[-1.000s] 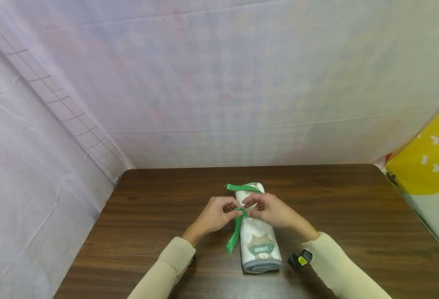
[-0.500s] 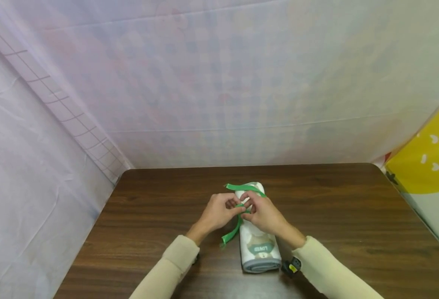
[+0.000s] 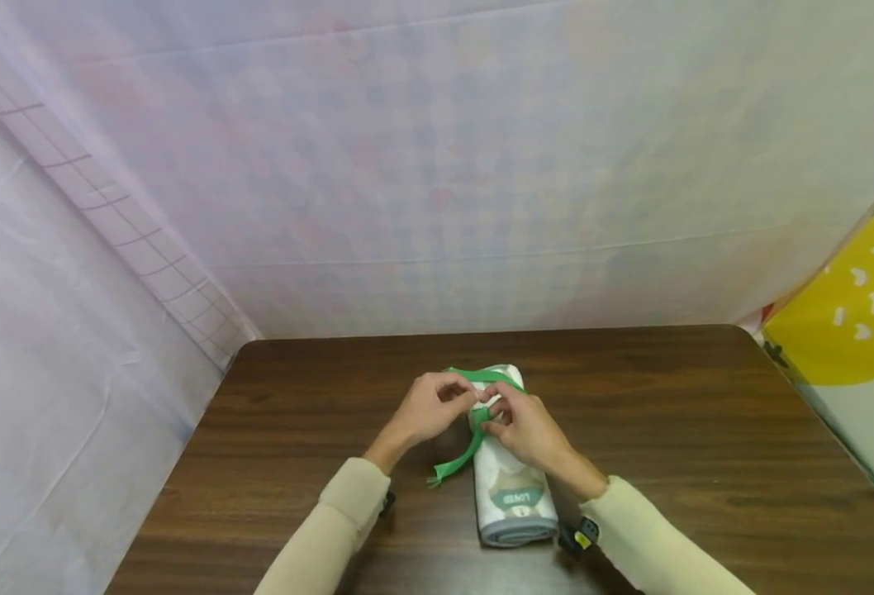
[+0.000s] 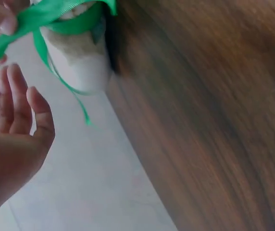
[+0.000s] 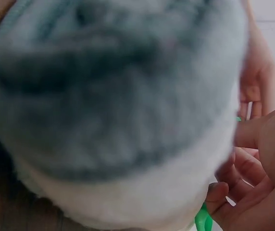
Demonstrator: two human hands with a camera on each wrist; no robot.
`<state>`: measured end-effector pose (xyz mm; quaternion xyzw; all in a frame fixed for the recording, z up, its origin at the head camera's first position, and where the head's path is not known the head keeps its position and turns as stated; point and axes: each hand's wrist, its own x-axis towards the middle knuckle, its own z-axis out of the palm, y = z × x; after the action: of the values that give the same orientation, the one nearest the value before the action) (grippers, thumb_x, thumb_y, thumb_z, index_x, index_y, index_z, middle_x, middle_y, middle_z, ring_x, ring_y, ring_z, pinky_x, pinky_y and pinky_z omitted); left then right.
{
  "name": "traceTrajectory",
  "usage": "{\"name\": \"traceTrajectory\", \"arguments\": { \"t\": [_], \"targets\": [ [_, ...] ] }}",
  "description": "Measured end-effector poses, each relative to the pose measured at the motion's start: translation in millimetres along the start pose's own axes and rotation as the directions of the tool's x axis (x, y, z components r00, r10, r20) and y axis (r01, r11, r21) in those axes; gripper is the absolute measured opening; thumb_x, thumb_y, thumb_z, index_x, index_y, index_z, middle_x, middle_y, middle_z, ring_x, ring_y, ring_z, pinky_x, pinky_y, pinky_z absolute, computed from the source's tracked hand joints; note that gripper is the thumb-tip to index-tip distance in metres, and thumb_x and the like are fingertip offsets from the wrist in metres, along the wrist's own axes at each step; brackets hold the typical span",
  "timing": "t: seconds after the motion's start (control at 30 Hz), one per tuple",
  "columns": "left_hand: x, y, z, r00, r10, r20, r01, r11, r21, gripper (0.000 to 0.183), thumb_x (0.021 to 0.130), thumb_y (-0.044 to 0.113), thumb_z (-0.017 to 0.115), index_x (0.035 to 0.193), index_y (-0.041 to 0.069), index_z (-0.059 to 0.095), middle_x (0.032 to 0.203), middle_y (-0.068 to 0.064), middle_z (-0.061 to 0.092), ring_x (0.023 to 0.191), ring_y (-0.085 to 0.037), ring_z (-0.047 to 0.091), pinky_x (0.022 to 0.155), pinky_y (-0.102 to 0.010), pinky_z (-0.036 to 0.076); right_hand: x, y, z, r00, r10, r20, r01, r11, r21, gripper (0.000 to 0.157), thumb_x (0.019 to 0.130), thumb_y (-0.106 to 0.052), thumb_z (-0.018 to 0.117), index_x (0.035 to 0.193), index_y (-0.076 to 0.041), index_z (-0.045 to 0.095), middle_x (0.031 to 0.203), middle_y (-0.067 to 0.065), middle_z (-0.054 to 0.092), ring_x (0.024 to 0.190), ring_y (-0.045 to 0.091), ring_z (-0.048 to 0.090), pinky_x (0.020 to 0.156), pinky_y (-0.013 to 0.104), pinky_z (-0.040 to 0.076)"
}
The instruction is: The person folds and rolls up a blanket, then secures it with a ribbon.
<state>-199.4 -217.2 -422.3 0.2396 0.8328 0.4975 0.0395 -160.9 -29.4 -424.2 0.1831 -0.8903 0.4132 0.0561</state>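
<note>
A rolled white blanket (image 3: pixel 515 471) with a grey edge lies lengthwise on the table, a printed "LOVED" patch near its front end. Green ribbon (image 3: pixel 455 464) passes around it, one tail hanging off the left side and another strip crossing the far end. My right hand (image 3: pixel 529 426) pinches the ribbon (image 4: pixel 36 20) above the roll. My left hand (image 3: pixel 433 406) is close by on the left. In the left wrist view, the left hand's fingers (image 4: pixel 19 101) are extended, apart from the ribbon, and hold nothing. The roll hides part of the right wrist view.
The brown wooden table (image 3: pixel 296 397) extends around the roll, with a pale hanging sheet (image 3: pixel 437 207) behind it. A white sheet (image 3: pixel 50 372) hangs on the left. A yellow printed shape (image 3: pixel 846 314) shows at the right. Dark wrist cameras (image 3: pixel 580 537) sit under the sleeves.
The right hand has moved slightly left and now holds the ribbon. The left hand has moved slightly up and let go of it. The hanging ribbon tail has swung left.
</note>
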Motion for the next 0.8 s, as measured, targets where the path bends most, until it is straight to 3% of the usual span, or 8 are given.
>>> {"name": "traceTrajectory", "arguments": {
  "t": [0.17,0.27,0.4,0.5,0.6,0.7,0.8],
  "targets": [
    [9.0,-10.9,2.1,0.995,-0.039,-0.094,0.043,0.998,0.043,0.007,0.095,0.02,0.067,0.096,0.015,0.073,0.091,0.003,0.071,0.08,-0.009,0.064,0.072,-0.027,0.053,-0.9,0.2,0.1,1.0,0.024,0.016,-0.024,1.0,0.02,0.027,0.079,0.002,0.078,0.1,-0.008,0.063,0.081,0.003,0.072,0.067,0.008,0.058,0.058,0.024,0.046],
    [15.1,-15.8,8.1,0.992,-0.028,-0.122,0.039,0.996,0.086,0.009,0.095,0.013,0.067,0.103,0.011,0.072,0.099,-0.002,0.072,0.088,-0.015,0.067,0.076,-0.03,0.055,-1.5,1.1,0.4,1.0,0.023,0.017,-0.024,0.999,0.025,0.027,0.079,0.002,0.078,0.1,-0.008,0.063,0.081,0.003,0.072,0.067,0.008,0.059,0.058,0.024,0.046],
    [24.0,-19.0,16.8,0.994,0.005,-0.109,0.015,0.984,0.178,0.027,0.094,0.005,0.065,0.12,0.007,0.068,0.119,-0.008,0.07,0.102,-0.023,0.066,0.085,-0.037,0.054,-2.2,1.8,1.0,1.0,0.011,0.015,-0.011,1.0,0.025,0.027,0.079,0.003,0.078,0.098,-0.01,0.063,0.08,0.001,0.072,0.069,0.009,0.061,0.059,0.023,0.047],
    [29.5,-19.2,21.7,0.997,0.001,-0.073,0.017,0.968,0.251,0.039,0.093,0.005,0.064,0.132,0.007,0.062,0.13,-0.01,0.065,0.1,-0.023,0.063,0.087,-0.037,0.05,-2.4,2.3,1.7,1.0,-0.004,0.022,0.003,1.0,0.019,0.027,0.079,0.003,0.077,0.097,-0.011,0.063,0.08,0.0,0.071,0.071,0.009,0.063,0.06,0.023,0.048],
    [32.4,-19.7,25.3,0.998,0.009,-0.054,0.009,0.947,0.321,0.042,0.094,0.007,0.065,0.135,0.007,0.06,0.13,-0.01,0.065,0.092,-0.021,0.064,0.084,-0.034,0.05,-2.5,2.2,2.3,1.0,-0.009,0.023,0.009,1.0,0.008,0.027,0.078,0.002,0.078,0.096,-0.012,0.064,0.08,-0.001,0.071,0.071,0.009,0.063,0.061,0.023,0.048],
    [33.7,-22.0,27.8,0.991,0.097,-0.09,-0.052,0.911,0.409,0.034,0.092,0.007,0.068,0.126,0.006,0.067,0.117,-0.008,0.072,0.087,-0.019,0.068,0.08,-0.032,0.053,-2.8,1.8,2.1,1.0,-0.003,0.017,0.003,1.0,0.001,0.026,0.078,0.002,0.078,0.096,-0.012,0.064,0.079,-0.002,0.071,0.07,0.008,0.062,0.06,0.023,0.048],
    [33.6,-25.3,28.4,0.968,0.208,-0.143,-0.112,0.86,0.498,0.023,0.088,0.003,0.07,0.111,0.006,0.072,0.101,-0.007,0.076,0.084,-0.02,0.071,0.076,-0.033,0.056,-3.2,2.3,1.8,1.0,0.008,0.012,-0.008,1.0,-0.002,0.026,0.079,0.001,0.078,0.096,-0.012,0.063,0.079,-0.001,0.071,0.067,0.006,0.06,0.059,0.023,0.047]
  ]
}}
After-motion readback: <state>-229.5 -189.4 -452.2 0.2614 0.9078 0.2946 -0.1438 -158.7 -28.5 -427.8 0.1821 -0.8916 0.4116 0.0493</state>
